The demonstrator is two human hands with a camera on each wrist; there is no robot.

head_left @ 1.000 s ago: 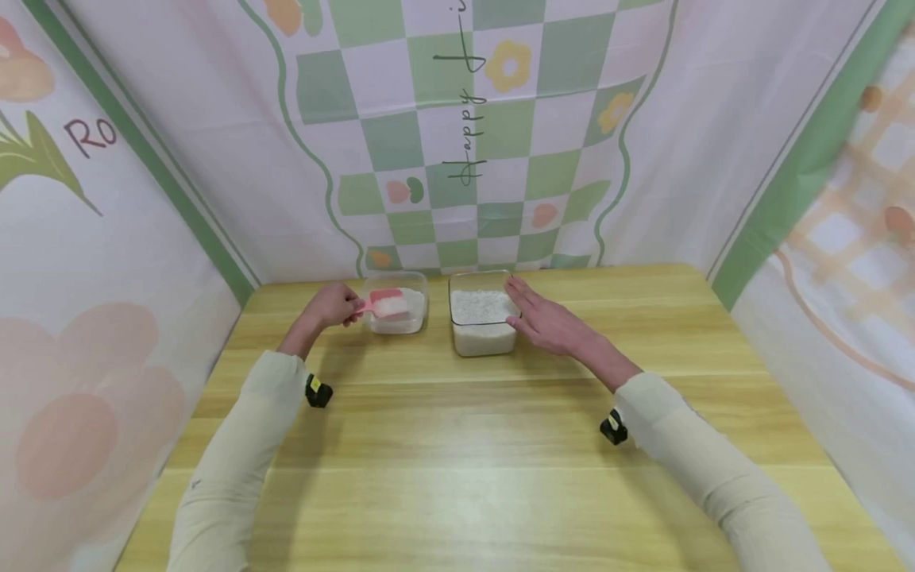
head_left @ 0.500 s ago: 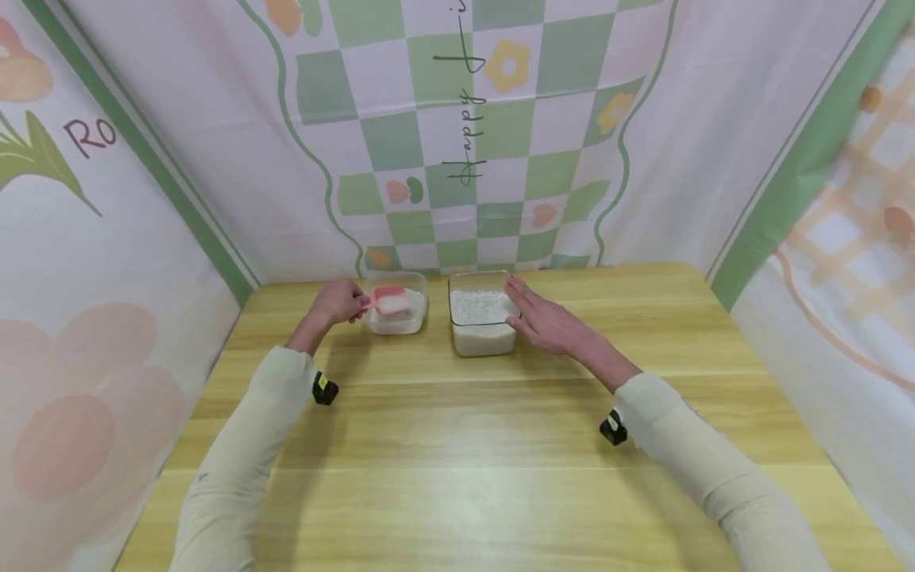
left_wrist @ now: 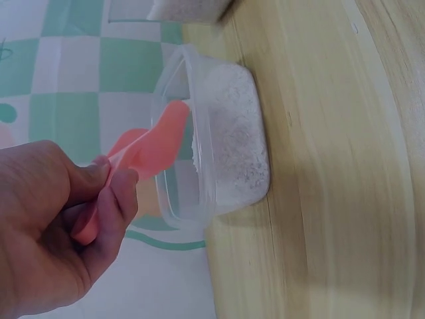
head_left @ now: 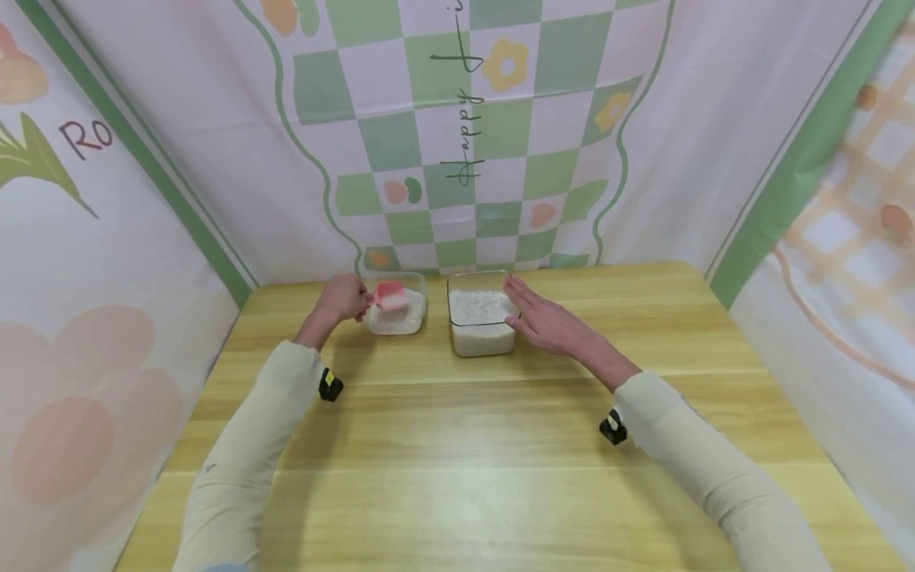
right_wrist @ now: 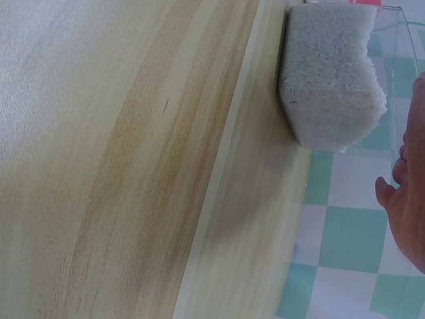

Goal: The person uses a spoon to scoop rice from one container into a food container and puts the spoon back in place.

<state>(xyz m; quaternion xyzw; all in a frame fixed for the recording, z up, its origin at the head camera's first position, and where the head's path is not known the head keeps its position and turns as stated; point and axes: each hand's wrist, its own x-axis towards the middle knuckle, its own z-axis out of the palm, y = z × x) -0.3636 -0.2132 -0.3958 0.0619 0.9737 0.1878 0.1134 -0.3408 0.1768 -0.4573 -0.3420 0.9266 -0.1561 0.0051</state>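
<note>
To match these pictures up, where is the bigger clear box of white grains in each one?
Head view: the bigger clear box stands just right of and below centre, beside the right hand.
Left wrist view: the bigger clear box is cut off by the top edge, above the smaller tub.
Right wrist view: the bigger clear box is at upper right.
Shared landmark: the green-and-white checked cloth.

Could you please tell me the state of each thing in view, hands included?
Tub: lidless, partly filled with rice
Glass box: lidless, partly filled with rice
Scoop: tilted at the tub's opening; contents unclear
Left hand: gripping the scoop
Right hand: outstretched at the glass box's rim
</note>
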